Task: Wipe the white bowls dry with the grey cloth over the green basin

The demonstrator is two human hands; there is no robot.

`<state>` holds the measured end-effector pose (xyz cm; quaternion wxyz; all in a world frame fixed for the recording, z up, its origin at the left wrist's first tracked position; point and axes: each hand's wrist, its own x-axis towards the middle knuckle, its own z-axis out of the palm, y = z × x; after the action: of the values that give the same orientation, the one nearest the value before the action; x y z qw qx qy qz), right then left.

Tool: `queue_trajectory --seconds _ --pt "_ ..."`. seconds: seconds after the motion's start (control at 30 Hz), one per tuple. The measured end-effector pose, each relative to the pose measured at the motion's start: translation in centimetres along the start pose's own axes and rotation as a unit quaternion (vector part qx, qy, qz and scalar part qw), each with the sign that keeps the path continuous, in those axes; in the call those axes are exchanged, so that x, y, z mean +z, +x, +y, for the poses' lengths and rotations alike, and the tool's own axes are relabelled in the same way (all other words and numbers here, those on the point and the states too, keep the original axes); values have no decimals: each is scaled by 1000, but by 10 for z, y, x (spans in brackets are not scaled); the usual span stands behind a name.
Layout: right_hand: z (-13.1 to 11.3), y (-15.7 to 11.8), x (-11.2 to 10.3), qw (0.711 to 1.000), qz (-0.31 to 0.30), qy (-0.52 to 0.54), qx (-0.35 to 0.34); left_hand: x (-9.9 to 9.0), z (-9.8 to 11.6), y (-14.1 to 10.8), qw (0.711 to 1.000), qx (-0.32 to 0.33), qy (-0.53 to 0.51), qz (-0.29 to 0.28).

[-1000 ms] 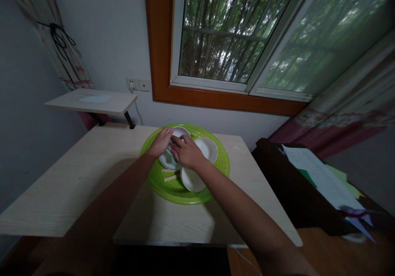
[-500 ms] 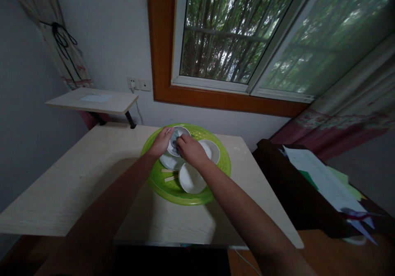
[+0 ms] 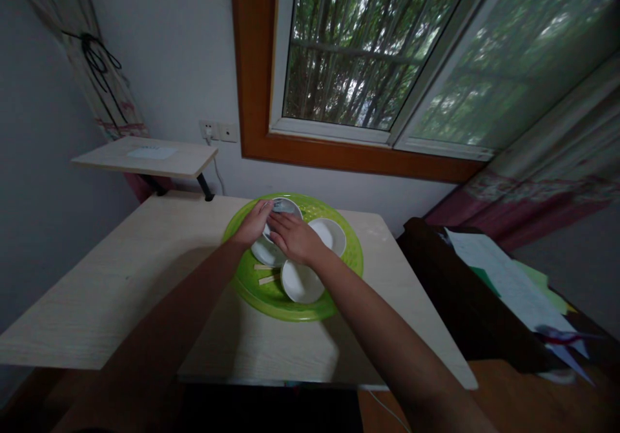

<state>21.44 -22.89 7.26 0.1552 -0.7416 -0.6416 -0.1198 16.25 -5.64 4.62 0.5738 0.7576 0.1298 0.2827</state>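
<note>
A white bowl (image 3: 296,209) is at the back left of a green round basket (image 3: 247,300). My left hand (image 3: 252,223) grips its left rim, thumb near the top. My right hand (image 3: 296,236) lies across the bowl with fingers stretched flat, pointing left. A grey-blue cloth (image 3: 279,206) shows inside the bowl just beyond the fingertips; the rest of it is hidden. Beneath that bowl is a white plate or dish (image 3: 265,252), partly covered. Two more white bowls, one at the right (image 3: 334,234) and one at the front (image 3: 301,284), sit beside my right wrist.
Pale wooden sticks (image 3: 268,279) lie in the basket, left of the front bowl. The basket stands on a light wooden table (image 3: 159,291). A raised shelf (image 3: 145,155) rises at the table's back left. A dark surface with papers (image 3: 504,278) is at the right, below a window.
My right hand has gone from curled fingers around the cloth to flat fingers over the bowl. Less cloth shows, now toward the bowl's far side. My left hand stays on the rim.
</note>
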Motion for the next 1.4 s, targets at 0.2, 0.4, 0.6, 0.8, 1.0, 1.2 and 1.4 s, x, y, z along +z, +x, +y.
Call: queue_trajectory --seconds 0.2,0.4,0.6,0.8,1.0,1.2,1.4 --pt "-5 -2 2 994 26 -78 69 0 13 -4 1000 -9 28 6" --pt "-15 1 -5 986 14 -103 130 -3 24 -9 996 -31 84 29" --pt "-11 1 -7 993 -10 -70 92 -5 22 -8 992 -17 113 48" --pt "-5 -1 -6 998 -39 29 27 -6 23 -8 991 -13 121 58" --pt "-4 -4 -1 990 -32 133 -40 -7 16 -4 991 3 118 60" --pt "-2 -6 6 992 -46 102 -54 -6 14 -3 993 -12 99 61" --pt "0 -5 12 997 -37 43 -51 -5 17 -5 997 -8 59 46"
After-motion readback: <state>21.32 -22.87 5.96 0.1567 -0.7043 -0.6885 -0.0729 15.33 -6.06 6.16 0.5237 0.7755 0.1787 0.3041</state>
